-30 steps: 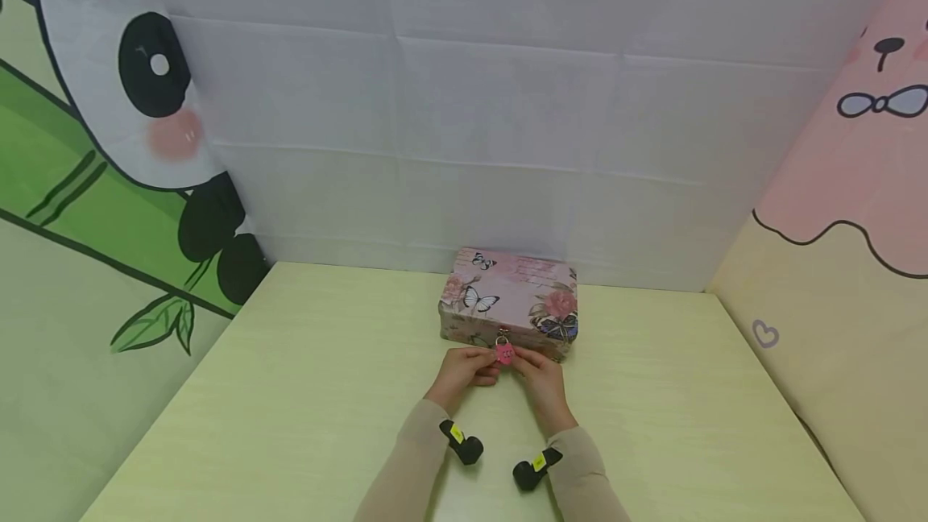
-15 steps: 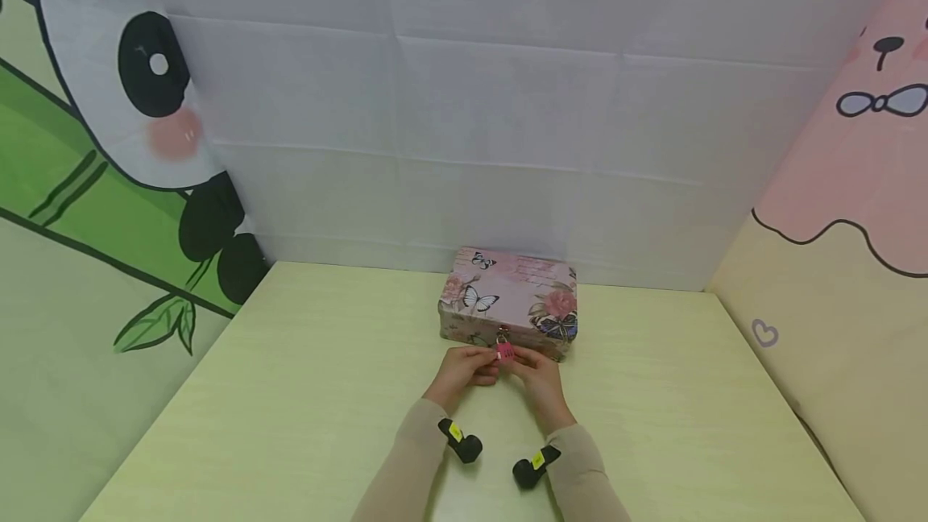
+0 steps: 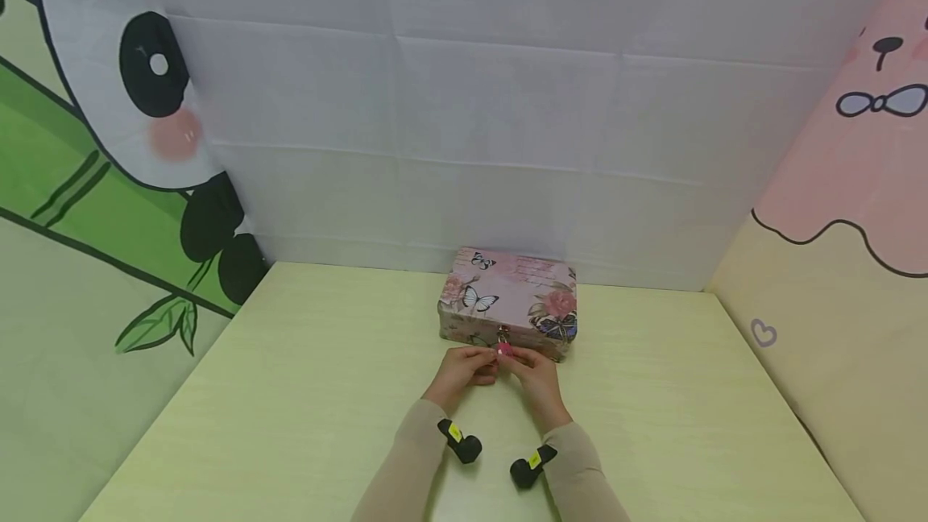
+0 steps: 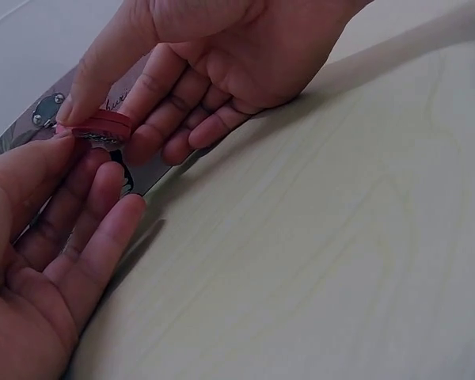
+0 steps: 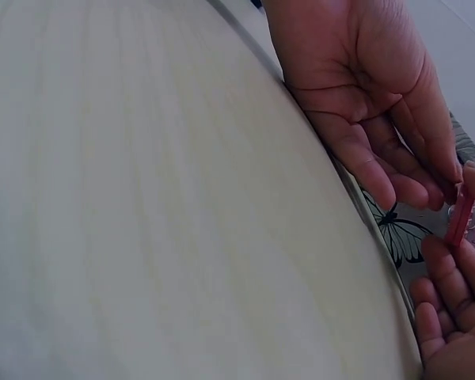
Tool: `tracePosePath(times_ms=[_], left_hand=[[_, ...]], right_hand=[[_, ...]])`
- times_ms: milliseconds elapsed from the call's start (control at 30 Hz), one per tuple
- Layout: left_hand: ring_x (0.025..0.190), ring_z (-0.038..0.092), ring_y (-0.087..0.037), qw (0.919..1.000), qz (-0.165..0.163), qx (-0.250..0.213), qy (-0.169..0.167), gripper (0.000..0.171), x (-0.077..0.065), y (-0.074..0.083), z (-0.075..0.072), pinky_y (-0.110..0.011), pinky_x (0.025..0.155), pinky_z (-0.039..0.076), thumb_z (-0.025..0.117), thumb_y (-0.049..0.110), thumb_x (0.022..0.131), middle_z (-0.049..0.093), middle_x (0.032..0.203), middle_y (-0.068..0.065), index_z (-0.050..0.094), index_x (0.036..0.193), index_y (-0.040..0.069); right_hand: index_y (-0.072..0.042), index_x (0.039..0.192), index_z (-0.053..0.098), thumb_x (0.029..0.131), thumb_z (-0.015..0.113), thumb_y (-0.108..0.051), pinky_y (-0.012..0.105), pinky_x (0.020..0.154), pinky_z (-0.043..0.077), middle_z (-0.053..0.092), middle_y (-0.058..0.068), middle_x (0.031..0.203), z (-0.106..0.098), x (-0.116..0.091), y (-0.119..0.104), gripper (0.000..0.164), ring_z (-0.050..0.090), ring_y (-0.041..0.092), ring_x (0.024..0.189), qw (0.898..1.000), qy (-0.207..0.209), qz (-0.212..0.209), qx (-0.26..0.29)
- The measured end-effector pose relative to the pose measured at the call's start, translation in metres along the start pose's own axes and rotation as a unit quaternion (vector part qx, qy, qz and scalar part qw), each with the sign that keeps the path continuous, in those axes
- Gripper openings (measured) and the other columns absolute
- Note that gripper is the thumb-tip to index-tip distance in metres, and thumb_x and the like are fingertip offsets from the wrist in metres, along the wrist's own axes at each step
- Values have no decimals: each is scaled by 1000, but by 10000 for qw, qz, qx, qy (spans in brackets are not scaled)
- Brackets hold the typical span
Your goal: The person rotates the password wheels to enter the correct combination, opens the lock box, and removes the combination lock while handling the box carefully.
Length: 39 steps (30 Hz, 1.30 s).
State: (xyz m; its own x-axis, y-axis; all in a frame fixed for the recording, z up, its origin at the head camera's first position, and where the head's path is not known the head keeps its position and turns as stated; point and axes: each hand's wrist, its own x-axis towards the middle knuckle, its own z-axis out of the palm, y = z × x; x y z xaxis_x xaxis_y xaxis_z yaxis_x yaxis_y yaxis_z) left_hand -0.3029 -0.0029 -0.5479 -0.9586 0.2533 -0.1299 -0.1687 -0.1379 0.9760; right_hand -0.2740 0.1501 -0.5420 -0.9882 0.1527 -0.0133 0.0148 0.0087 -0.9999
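In the head view, a small pink-red padlock [image 3: 505, 350] hangs by its metal shackle at the clasp [image 3: 503, 332] on the front of a box [image 3: 507, 296] printed with flowers and butterflies. My left hand [image 3: 461, 371] pinches the padlock's left side, while my right hand [image 3: 540, 385] pinches it from the right. The left wrist view shows the padlock [image 4: 99, 127] edge-on, a row of small dials along its lower face. Thumbs and index fingers meet it; the other fingers curl loosely below. Fingertips partly hide the padlock [image 5: 459, 214] in the right wrist view.
The box stands near the back of a pale wooden table [image 3: 312, 393], close to a white cloth backdrop [image 3: 464, 103]. Painted panels flank the table, a panda [image 3: 109, 127] at left and a pink character [image 3: 863, 167] at right. Black devices [image 3: 467, 448] sit on both wrists.
The padlock has turned between my fingers: its face showed earlier, and less of it shows to the head camera now. My hands have hardly moved, and the box stays in place.
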Motion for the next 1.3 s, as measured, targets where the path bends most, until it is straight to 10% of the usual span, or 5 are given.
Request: tracePosePath(times_ms=[1300], left_hand=[[77, 68, -8, 9988, -48, -103, 467, 32, 5, 3, 9, -34, 69, 60, 61, 14, 100, 73, 99, -8, 66, 120, -10]], right_hand=[[9, 107, 73, 83, 79, -7, 20, 61, 50, 74, 17, 93, 8, -1, 2, 30, 68, 20, 83, 9882, 477, -624, -1316]])
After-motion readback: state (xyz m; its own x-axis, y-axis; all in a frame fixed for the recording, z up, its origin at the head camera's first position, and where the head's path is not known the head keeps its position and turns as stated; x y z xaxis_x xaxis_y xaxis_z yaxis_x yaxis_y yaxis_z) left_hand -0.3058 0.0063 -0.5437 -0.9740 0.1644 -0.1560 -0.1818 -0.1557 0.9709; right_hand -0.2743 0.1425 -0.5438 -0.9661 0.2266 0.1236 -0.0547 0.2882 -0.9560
